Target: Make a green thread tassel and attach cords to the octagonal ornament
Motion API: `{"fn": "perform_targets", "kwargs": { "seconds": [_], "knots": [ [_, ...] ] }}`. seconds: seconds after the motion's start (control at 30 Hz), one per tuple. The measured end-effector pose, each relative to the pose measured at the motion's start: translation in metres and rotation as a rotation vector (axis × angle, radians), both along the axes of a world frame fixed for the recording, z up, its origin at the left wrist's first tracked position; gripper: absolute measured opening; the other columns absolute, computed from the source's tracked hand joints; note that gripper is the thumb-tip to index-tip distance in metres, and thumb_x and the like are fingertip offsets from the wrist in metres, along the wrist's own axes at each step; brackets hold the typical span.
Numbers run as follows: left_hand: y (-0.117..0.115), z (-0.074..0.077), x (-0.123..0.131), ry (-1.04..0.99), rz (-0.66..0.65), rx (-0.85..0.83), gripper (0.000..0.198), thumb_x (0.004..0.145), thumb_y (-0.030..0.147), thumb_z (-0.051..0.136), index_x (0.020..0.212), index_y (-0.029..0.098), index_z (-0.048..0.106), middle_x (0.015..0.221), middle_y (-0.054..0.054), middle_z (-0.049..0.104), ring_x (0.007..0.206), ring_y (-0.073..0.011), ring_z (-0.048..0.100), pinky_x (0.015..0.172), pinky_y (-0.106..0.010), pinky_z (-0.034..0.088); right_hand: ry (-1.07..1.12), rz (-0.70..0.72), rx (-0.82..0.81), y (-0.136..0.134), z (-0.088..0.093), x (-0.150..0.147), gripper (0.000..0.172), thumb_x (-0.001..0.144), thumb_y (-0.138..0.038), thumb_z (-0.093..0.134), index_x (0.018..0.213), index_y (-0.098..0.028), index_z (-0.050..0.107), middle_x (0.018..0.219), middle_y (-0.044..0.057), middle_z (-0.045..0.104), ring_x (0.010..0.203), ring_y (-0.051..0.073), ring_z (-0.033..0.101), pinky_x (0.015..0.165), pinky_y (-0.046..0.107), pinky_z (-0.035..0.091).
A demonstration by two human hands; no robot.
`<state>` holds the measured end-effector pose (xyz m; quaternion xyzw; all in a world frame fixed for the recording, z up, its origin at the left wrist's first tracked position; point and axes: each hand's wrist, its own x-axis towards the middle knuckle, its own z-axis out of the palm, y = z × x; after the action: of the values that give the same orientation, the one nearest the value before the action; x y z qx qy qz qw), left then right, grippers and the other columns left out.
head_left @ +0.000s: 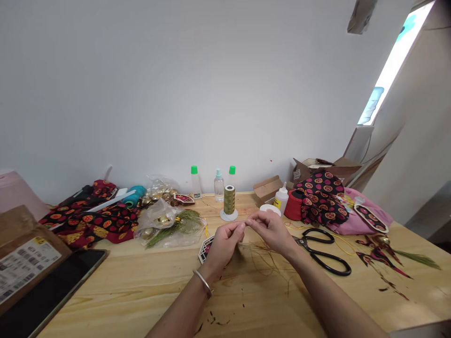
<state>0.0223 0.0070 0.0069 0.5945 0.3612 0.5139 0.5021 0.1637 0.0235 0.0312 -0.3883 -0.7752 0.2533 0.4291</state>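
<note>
A: What do the left hand [223, 244] and right hand [271, 230] pinch between them?
B: Too thin to tell. The left hand also hides most of the patterned hexagon piece [205, 249].
A: And at eight o'clock?
B: The dark tablet [52, 291] and the labelled carton [21, 256] run off the edge.

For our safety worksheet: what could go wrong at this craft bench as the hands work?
1. The black scissors lie close beside the right hand; a sideways reach might catch the blades.
2. Loose gold strands lie under both hands, so the left hand might snag and tangle them.
</note>
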Motion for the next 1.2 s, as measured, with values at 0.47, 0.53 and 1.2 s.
{"fn": "perform_targets", "kwargs": {
  "seconds": [0.47, 0.53, 1.2],
  "knots": [
    [0.002, 0.003, -0.014, -0.222, -0.265, -0.425, 0.028, 0.073, 0.037, 0.054, 0.074, 0.009, 0.058, 0.047, 0.01, 0.021, 0.039, -0.0024, 0.009, 0.036, -0.014, 0.005, 0.228, 0.039, -0.183, 0.003, 0.004, 0.003, 0.029, 0.071, -0.042, 0.05, 0.061, -0.014, 0.049, 0.051, -0.004, 0.036, 0.046, 0.007, 0.025, 0.042, 0.02, 0.02],
    [0.003, 0.002, -0.015, -0.253, -0.286, -0.468, 0.025, 0.071, 0.034, 0.058, 0.073, 0.009, 0.057, 0.046, 0.011, 0.021, 0.039, -0.0019, 0.009, 0.035, -0.014, 0.005, 0.227, 0.05, -0.175, 0.003, 0.003, 0.003, 0.029, 0.071, -0.041, 0.05, 0.06, -0.015, 0.049, 0.052, -0.004, 0.036, 0.046, 0.007, 0.026, 0.042, 0.02, 0.02],
    [0.006, 0.004, -0.025, -0.969, -0.247, -0.614, 0.008, 0.079, 0.015, 0.05, 0.08, 0.01, 0.056, 0.057, 0.007, 0.045, 0.033, 0.001, 0.018, 0.027, -0.009, 0.014, -0.188, 0.023, 0.146, 0.001, -0.011, -0.002, 0.023, 0.081, -0.027, 0.042, 0.073, -0.015, 0.06, 0.056, 0.0, 0.052, 0.049, 0.009, 0.04, 0.047, 0.02, 0.03]
  ]
}}
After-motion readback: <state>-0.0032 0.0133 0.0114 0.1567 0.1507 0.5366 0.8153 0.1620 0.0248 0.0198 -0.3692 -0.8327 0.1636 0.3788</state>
